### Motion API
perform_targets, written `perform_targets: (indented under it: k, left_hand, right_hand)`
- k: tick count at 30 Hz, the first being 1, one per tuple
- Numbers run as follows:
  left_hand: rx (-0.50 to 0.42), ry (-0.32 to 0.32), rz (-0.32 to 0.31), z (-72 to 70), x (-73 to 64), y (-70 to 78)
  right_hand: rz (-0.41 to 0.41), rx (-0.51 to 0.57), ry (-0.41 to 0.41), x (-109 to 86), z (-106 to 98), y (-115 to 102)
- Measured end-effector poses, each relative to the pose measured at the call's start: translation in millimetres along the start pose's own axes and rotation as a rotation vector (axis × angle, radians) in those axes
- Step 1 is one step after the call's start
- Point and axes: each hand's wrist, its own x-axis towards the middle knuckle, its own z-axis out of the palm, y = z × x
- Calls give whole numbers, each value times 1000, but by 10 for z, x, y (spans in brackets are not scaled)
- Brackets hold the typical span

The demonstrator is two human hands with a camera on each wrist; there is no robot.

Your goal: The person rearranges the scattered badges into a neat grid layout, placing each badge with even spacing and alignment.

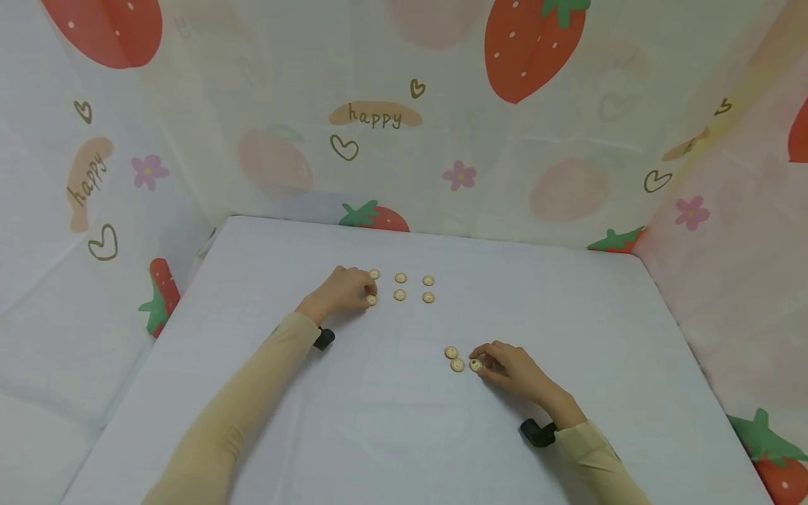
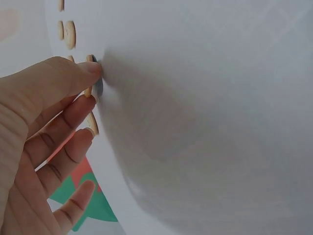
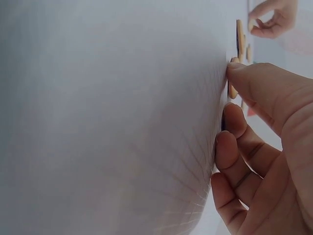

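My left hand [image 1: 341, 288] pinches a round wooden button [image 1: 371, 300] between thumb and fingertips, at the left end of two short rows. In the left wrist view this button [image 2: 88, 91] is seen nearly edge-on, low over or on the cloth; I cannot tell which. Just beyond it lies another button [image 1: 374, 274], beside the hand. Nearer the front, my right hand [image 1: 519, 372] pinches a wooden button [image 1: 475, 365] by its edges. Left of that one, two loose buttons lie close together, an upper one [image 1: 451, 352] and a lower one [image 1: 457, 365].
Two columns of buttons continue the rows rightward, among them a middle button [image 1: 400, 295] and a right button [image 1: 428, 297]. A white cloth covers the table [image 1: 379, 435]. Strawberry-printed curtains [image 1: 284, 91] rise behind it and at both sides.
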Motion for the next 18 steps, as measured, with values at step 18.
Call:
perform_targets:
  k: [18]
  left_hand:
    - [-9, -51, 1, -32, 108, -99]
  right_hand:
    - [13, 0, -6, -9, -14, -27]
